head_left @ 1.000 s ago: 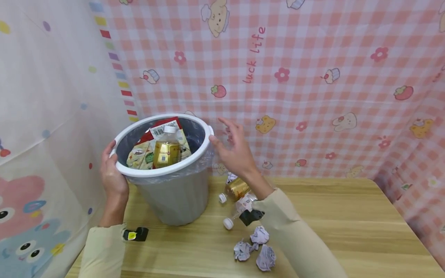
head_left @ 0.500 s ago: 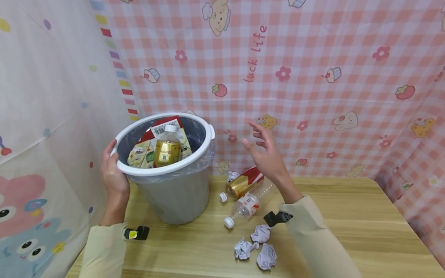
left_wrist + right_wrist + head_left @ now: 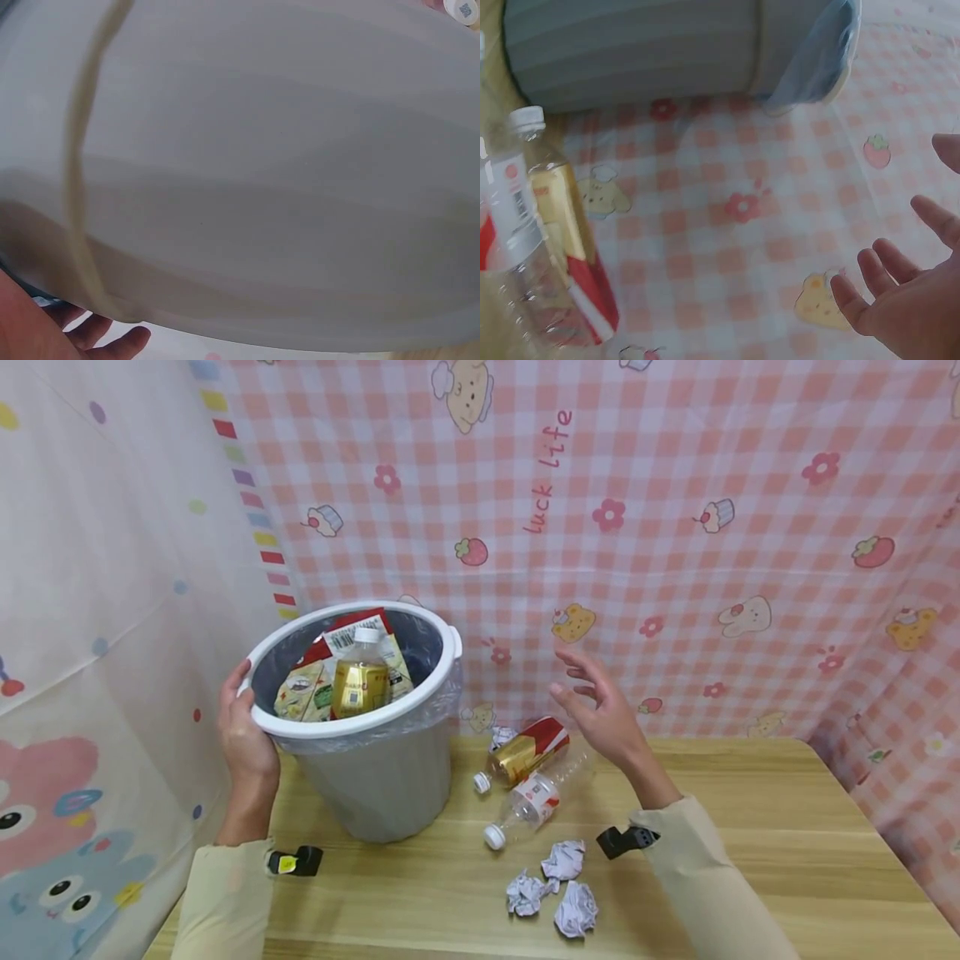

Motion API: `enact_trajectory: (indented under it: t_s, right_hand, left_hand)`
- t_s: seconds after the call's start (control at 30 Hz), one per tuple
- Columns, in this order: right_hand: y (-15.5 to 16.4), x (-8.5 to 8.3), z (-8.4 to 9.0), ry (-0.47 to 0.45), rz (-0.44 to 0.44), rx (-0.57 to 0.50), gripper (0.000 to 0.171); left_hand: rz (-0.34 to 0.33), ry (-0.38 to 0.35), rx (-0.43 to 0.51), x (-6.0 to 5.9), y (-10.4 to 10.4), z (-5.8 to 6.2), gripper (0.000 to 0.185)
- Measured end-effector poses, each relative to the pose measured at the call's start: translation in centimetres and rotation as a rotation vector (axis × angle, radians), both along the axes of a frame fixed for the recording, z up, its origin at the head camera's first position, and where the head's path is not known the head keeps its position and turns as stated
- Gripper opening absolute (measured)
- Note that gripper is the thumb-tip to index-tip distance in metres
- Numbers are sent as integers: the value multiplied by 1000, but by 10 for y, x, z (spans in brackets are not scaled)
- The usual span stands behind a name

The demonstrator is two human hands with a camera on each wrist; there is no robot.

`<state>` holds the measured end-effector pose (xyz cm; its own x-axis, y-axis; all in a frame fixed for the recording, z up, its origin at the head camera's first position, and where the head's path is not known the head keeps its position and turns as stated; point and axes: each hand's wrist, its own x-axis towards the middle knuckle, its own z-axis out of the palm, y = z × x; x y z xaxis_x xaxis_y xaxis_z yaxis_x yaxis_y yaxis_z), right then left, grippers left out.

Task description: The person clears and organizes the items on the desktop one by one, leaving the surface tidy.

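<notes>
Head view looks down on wooden table (image 3: pixel 750 827); left wrist view pressed against grey plastic bin (image 3: pixel 262 187); right wrist view shares bin (image 3: pixel 645 45).

Matt grey plastic bin (image 3: pixel 375 777), clear plastic bottle (image 3: pixel 534 802), wooden table (image 3: pixel 750 827).

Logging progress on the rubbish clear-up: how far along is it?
Partly done. The bin already holds cartons and a bottle. The left hand grips its rim; the right hand hovers open and empty. Left on the table: two bottles and three paper balls.
</notes>
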<state>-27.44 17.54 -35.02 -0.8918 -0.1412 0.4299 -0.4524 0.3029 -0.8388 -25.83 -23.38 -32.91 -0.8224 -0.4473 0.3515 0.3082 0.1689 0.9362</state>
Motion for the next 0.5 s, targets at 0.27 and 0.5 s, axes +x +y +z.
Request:
enact_trajectory:
  t_s: [0.27,0.5]
  right_hand:
    - [21,7,-24,-70,-3,-13,49]
    - [39,17,-51,-99,-3,20,48]
  left_hand:
    - [-1,5,7,-2,0,0,48]
    - [-9,10,16,-2,0,0,48]
